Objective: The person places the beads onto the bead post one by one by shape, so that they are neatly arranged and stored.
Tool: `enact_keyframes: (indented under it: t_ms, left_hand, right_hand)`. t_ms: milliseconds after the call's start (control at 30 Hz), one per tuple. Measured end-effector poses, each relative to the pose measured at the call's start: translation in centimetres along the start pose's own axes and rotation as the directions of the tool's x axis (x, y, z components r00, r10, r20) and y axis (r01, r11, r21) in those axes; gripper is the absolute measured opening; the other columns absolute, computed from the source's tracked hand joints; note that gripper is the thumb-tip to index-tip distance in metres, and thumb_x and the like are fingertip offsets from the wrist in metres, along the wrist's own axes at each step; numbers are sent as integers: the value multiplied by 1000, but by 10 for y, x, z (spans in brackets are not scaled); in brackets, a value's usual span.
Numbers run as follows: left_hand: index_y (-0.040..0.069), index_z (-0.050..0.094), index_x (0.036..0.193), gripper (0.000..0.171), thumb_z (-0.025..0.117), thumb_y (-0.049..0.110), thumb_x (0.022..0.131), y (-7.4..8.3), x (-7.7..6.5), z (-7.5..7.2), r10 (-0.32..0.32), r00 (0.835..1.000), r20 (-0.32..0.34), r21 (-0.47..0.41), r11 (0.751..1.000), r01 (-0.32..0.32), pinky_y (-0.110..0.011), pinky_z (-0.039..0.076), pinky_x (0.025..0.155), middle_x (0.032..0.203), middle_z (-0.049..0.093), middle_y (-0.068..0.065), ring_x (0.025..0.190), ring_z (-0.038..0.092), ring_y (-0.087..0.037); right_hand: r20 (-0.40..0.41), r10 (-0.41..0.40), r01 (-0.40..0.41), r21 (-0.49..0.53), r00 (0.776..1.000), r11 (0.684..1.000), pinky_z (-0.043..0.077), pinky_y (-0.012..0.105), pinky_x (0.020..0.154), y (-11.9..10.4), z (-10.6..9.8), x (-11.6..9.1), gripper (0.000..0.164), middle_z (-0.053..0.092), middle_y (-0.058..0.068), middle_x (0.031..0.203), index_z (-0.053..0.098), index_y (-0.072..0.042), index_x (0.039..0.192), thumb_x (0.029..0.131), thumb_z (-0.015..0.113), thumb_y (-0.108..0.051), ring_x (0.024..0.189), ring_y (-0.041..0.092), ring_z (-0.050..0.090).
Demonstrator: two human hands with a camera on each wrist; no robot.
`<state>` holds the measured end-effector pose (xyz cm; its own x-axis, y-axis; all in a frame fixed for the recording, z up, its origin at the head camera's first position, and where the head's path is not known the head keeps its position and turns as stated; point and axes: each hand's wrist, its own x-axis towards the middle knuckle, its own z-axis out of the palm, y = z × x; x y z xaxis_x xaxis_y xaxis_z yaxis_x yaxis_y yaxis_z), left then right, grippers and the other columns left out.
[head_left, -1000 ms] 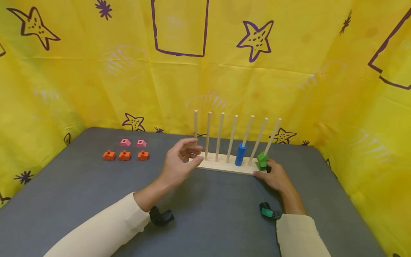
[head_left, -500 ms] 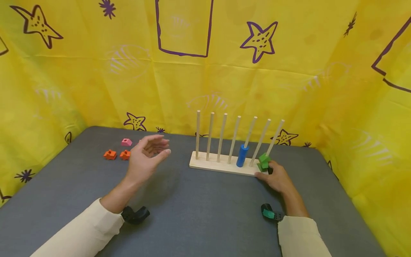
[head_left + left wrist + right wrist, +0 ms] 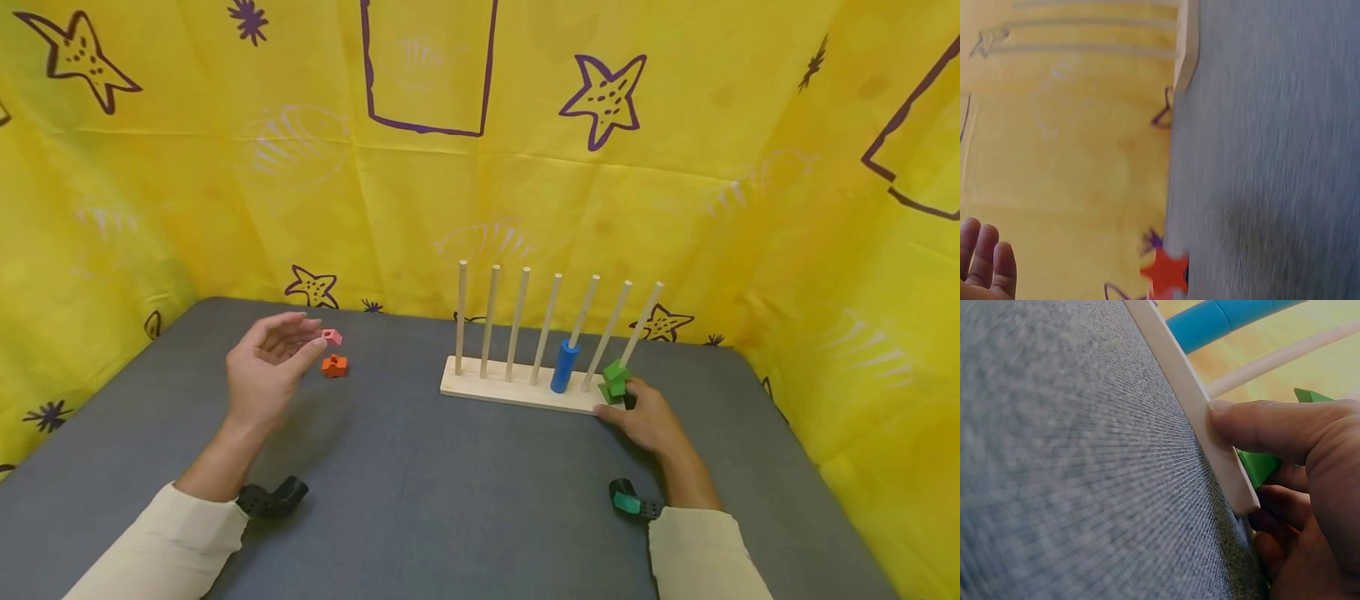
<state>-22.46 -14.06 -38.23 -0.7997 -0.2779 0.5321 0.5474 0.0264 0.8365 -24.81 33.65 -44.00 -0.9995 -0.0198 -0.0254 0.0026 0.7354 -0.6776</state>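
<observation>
My right hand point(image 3: 654, 423) grips the right end of a wooden peg stand point(image 3: 491, 387), thumb point(image 3: 1260, 425) on the front edge and fingers behind. Several upright rods rise from its base. Blue cylinders point(image 3: 565, 367) are stacked on one rod; green angular blocks point(image 3: 615, 382) sit on the rightmost rod, beside my right fingers. At the left, my left hand point(image 3: 262, 375) hovers with relaxed fingers and holds nothing. Just right of it lie an orange star-shaped block point(image 3: 334, 366) and a pink block point(image 3: 332, 337). The hand hides the other orange and pink blocks.
A grey cloth-covered table point(image 3: 450, 500) carries everything. Yellow curtain point(image 3: 420, 192) with drawn starfish hangs close behind the peg stand and along both sides. Black wrist straps point(image 3: 273, 498) sit at the sleeve cuffs.
My left hand has moved left, away from the peg stand, to the orange and pink blocks, its fingers staying loose. The right hand has stayed on the stand's end.
</observation>
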Motion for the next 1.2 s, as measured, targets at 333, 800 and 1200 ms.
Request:
enact_keyframes:
  t_ms: [333,800,1200]
  left_hand:
    - [-9,62,111,35,74,-11,77,-9,19,-44,-73,973,-218,-99,994,53,-21,52,76,99,68,-14,92,65,-21]
    - [-6,66,113,32,64,-17,82,-55,27,-96,-224,903,-366,23,968,250,-12,49,74,100,70,-2,95,63,-12]
    - [-3,35,146,61,53,-9,88,-74,20,-115,-345,939,-4,647,715,265,-34,44,95,139,45,-27,123,44,-43]
  right_hand:
    - [-11,-23,23,6,1000,1000,34,60,98,1,2,1,48,48,28,132,58,8,112,87,73,-30,113,43,46]
    - [-6,-6,6,12,1000,1000,32,61,99,2,4,-2,49,46,30,134,58,8,114,87,73,-30,116,45,45]
    - [-10,-16,16,3,1000,1000,37,58,93,0,1,-1,49,50,29,128,57,8,111,87,73,-32,108,42,47]
